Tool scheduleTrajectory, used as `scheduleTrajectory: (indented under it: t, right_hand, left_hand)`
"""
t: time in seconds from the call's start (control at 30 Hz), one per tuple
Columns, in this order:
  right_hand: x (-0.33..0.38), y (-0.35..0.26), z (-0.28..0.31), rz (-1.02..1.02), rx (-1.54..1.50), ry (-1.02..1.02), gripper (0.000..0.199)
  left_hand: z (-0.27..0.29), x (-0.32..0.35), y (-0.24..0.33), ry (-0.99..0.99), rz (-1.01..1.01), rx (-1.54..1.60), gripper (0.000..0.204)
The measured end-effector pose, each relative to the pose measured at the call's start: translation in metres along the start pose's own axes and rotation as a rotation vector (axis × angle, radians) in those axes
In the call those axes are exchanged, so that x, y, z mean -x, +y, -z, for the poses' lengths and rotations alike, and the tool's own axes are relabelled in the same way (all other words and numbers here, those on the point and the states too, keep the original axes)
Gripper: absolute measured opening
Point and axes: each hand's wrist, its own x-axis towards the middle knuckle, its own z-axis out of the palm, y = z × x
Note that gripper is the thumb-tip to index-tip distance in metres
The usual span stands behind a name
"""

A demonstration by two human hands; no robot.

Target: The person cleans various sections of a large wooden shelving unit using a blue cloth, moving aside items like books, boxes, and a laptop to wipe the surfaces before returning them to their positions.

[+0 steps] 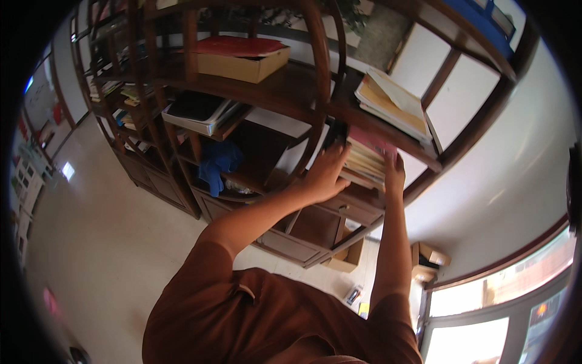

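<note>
Both my hands reach into a compartment of a dark wooden shelf unit and clasp a stack of books or papers (pixel 365 159) between them. A pink cover lies on top of the stack, with pale page edges below it. My left hand (pixel 328 172) presses on the stack's left side, its thumb lower at the front edge. On the right side my right hand (pixel 394 175) grips the stack, fingers upright along the edge. The far part of the stack is hidden under the shelf board above.
On the board above lies a pile of papers with a tan folder (pixel 393 108). To the left are a cardboard box with a red top (pixel 242 59), a pile of binders (pixel 200 112) and a blue cloth (pixel 218 164). Cardboard boxes (pixel 345 255) stand on the floor below.
</note>
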Motion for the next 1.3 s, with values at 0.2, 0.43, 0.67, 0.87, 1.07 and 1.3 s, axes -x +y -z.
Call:
scheduleTrajectory:
  t: [0.2,0.43,0.67,0.87,1.07,1.3]
  right_hand:
    - [0.110,-0.030,0.004,0.455,0.330,0.251,0.062]
    - [0.162,-0.184,-0.041,0.948,0.393,0.100,0.040]
    - [0.108,-0.301,-0.181,1.125,0.357,-0.156,0.030]
    - [0.035,-0.304,-0.286,1.009,0.433,-0.130,0.029]
    - [0.018,-0.308,-0.318,0.908,0.631,-0.069,0.030]
    - [0.006,-0.301,-0.326,0.832,0.658,-0.061,0.024]
  left_hand:
    - [0.059,0.060,0.001,-0.155,-0.128,0.104,0.037]
    - [0.188,0.039,-0.056,0.224,-0.200,0.168,0.022]
    - [0.280,-0.023,-0.165,0.433,-0.197,-0.031,0.015]
    - [0.278,-0.028,-0.234,0.169,-0.282,-0.378,0.044]
    - [0.286,-0.026,-0.232,0.154,-0.280,-0.305,0.052]
    - [0.287,-0.025,-0.232,0.067,-0.244,-0.319,0.054]
